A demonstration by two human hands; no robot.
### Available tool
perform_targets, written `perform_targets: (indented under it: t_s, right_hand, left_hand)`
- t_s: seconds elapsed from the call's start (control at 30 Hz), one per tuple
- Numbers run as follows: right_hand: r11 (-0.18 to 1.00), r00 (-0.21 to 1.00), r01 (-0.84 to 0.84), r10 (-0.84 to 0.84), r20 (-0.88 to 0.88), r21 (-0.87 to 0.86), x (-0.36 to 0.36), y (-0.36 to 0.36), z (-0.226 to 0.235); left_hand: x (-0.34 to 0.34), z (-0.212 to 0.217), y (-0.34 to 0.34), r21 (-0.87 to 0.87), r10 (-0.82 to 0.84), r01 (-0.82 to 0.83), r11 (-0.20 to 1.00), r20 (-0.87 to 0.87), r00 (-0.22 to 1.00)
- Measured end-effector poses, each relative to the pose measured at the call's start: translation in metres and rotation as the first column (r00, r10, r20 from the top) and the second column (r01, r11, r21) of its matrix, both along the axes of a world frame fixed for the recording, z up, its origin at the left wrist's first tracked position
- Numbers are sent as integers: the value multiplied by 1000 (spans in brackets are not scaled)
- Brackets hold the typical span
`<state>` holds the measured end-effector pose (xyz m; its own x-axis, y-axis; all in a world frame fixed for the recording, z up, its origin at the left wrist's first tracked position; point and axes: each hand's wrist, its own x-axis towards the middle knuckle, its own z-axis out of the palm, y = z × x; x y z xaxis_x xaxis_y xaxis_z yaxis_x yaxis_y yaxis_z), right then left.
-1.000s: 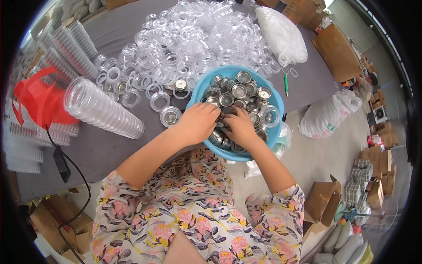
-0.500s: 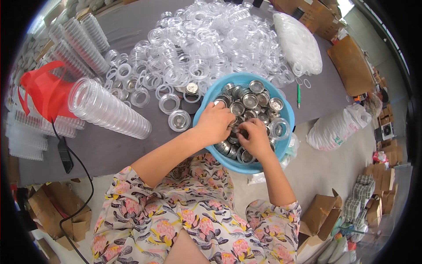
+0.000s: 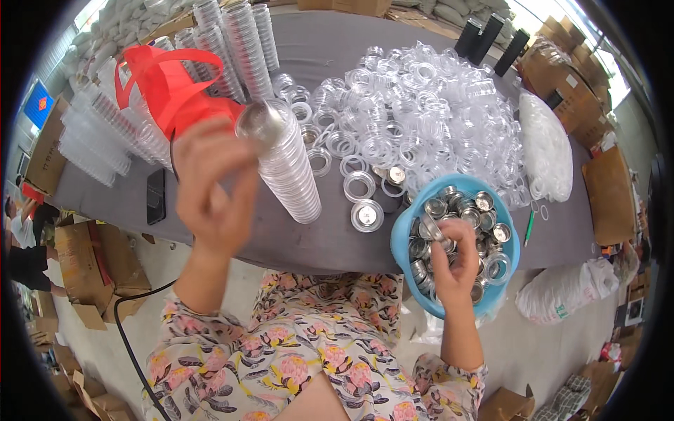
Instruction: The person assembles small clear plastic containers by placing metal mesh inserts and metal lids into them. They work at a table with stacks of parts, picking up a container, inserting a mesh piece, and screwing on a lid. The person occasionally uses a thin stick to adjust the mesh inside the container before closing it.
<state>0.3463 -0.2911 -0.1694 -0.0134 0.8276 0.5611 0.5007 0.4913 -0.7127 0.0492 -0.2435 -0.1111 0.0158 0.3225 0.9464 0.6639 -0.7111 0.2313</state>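
My left hand [image 3: 214, 186] is raised above the grey table [image 3: 330, 238] and holds a small round metal tin [image 3: 261, 123] at its fingertips, next to the near end of a long lying stack of clear plastic lids [image 3: 288, 168]. My right hand [image 3: 453, 263] rests inside the blue bowl [image 3: 404, 238] at the table's near edge, fingers pinched on another metal tin [image 3: 433, 230]. The bowl is full of several shiny round tins. Two clear-lidded tins [image 3: 366, 215] lie on the table just left of the bowl.
A big heap of clear round lids [image 3: 414, 112] covers the far middle of the table. Tall lid stacks [image 3: 239, 42] and a red bag [image 3: 172, 91] stand far left, a black phone [image 3: 156, 195] near the left edge. Cardboard boxes [image 3: 84, 259] and plastic bags [image 3: 569, 291] crowd the floor.
My left hand has left the blue bowl and risen up to the left with a tin. The right hand stays in the bowl. My view has tilted, shifting the table.
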Motion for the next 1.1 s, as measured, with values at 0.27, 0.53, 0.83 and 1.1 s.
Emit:
perform_targets:
  t_s: [0.27,0.53,0.83,1.1]
  right_hand:
    - [965,966,-222,237,-100,138,-97,31,19]
    - [986,990,-114,123,-72,120,-120,55,11]
    - [896,416,-434,291,-862,94,-170,85,-12]
    - [829,570,-516,521,-635,216,-188,104,-27]
  left_hand:
    - [-40,23,31,-456,-182,16,890,-324,928]
    - [-39,38,20,-482,-240,-91,872,-582,777]
    - [-34,26,20,-350,-115,-100,932,-545,831]
    - [-36,34,23,-497,-279,-38,867,-547,790]
